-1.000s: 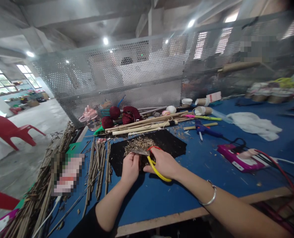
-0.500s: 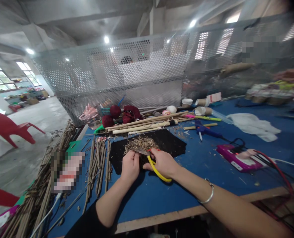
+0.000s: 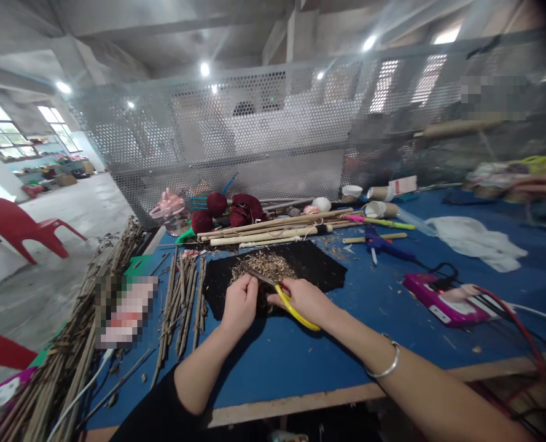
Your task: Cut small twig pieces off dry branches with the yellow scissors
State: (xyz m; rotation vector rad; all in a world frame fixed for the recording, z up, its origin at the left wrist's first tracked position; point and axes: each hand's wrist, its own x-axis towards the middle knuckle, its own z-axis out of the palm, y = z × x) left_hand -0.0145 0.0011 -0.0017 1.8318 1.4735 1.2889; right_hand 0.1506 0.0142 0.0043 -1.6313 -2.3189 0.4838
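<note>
My right hand (image 3: 306, 302) grips a pair of scissors (image 3: 300, 318) by its yellow handles, with the blades pointing to the upper left. Close by on the left, my left hand (image 3: 240, 303) is closed, thumb against fingers, near the blades. Whatever it pinches is hidden or too small to name. Beneath and beyond both hands lies a heap of dry brown plant clippings (image 3: 273, 265) on a black cloth (image 3: 321, 265).
Dry stalks (image 3: 185, 301) lie left of the cloth, with a larger bundle (image 3: 77, 356) at the table's left edge. Behind are bamboo sticks (image 3: 263, 236) and dark red yarn balls (image 3: 216, 204). A blue glue gun (image 3: 383, 244) and purple power strip (image 3: 432, 301) sit right.
The scissors' handles have come closer together and the blades show narrower. Both hands stay nearly in place over the cloth. The whole view has shifted slightly.
</note>
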